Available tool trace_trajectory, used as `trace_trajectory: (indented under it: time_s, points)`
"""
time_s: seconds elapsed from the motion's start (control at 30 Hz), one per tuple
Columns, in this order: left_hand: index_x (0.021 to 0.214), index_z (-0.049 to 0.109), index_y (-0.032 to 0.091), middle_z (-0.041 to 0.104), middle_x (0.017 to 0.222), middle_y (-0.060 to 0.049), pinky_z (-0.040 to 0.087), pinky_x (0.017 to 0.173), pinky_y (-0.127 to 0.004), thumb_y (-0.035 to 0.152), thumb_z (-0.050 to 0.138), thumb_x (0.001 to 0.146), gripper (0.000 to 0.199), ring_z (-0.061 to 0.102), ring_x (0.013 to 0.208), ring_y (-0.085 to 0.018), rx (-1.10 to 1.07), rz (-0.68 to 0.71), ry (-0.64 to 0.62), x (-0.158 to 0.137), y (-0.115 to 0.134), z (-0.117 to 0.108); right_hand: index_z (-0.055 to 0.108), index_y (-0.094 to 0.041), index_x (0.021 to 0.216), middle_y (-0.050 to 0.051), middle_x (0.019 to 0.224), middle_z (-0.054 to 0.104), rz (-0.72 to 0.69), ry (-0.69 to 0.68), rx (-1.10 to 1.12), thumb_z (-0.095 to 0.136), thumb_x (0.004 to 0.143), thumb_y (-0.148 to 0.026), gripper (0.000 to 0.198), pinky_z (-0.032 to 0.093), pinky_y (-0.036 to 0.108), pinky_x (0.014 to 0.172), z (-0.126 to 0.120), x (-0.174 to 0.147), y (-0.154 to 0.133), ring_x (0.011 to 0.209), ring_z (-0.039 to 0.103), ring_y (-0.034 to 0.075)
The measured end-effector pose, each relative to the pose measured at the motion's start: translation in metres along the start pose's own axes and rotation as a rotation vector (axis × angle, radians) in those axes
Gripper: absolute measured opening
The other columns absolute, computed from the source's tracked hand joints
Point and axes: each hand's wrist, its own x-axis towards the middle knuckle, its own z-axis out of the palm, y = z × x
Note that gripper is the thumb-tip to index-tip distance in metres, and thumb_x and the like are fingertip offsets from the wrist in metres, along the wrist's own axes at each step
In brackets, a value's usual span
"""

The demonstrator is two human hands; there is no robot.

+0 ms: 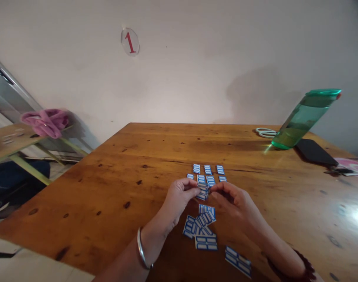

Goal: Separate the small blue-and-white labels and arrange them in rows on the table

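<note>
Over the table, my left hand (179,194) pinches a small white label sheet (203,192) with blue-bordered boxes between thumb and fingers. My right hand (233,199) is closed at the sheet's right edge, thumb and forefinger together there. Just beyond the hands, several similar sheets lie in rows, among them a back-row sheet (207,169); my fingers partly hide the nearer row. Closer to me is a loose overlapping pile of label sheets (206,241). One single sheet (238,261) lies apart, below my right forearm.
On the wooden table (155,164), a tall green bottle (306,119) stands at the right back, beside a white coiled cable (265,132) and a black flat device (315,152). A pink cloth (46,122) lies on a side table at left. A white wall rises behind.
</note>
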Motion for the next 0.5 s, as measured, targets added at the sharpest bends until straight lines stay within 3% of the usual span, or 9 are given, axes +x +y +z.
trace_trajectory:
  time_s: [0.13, 0.27, 0.5]
  points:
    - [0.064, 0.056, 0.015, 0.062, 0.06, 0.0, 0.045, 0.048, -0.022, 0.022, 0.068, 0.058, 0.015, 0.056, 0.051, -0.011, -0.108, 0.061, 0.05, 0.0022, 0.0065, -0.0086, 0.057, -0.02, 0.071, 0.0, 0.068, 0.059, -0.076, -0.191, -0.293, 0.049, 0.076, -0.015, 0.01, 0.037, 0.025, 0.056, -0.0042, -0.003, 0.002, 0.061, 0.051, 0.014]
    - [0.066, 0.055, 0.014, 0.062, 0.06, -0.001, 0.045, 0.048, -0.022, 0.022, 0.068, 0.059, 0.016, 0.056, 0.051, -0.011, -0.138, 0.062, 0.044, 0.0022, 0.0072, -0.0108, 0.059, -0.02, 0.082, 0.003, 0.085, 0.057, -0.165, -0.354, -0.419, 0.051, 0.068, -0.006, 0.021, 0.039, 0.027, 0.067, -0.001, -0.0063, 0.0051, 0.077, 0.052, 0.017]
    - [0.066, 0.054, 0.014, 0.06, 0.06, 0.0, 0.044, 0.048, -0.022, 0.023, 0.068, 0.059, 0.018, 0.055, 0.053, -0.011, -0.132, 0.05, 0.043, 0.0007, 0.0063, -0.008, 0.055, -0.018, 0.079, 0.005, 0.086, 0.055, -0.151, -0.413, -0.535, 0.052, 0.071, -0.008, 0.013, 0.039, 0.031, 0.07, 0.0021, -0.0065, 0.0079, 0.08, 0.05, 0.019]
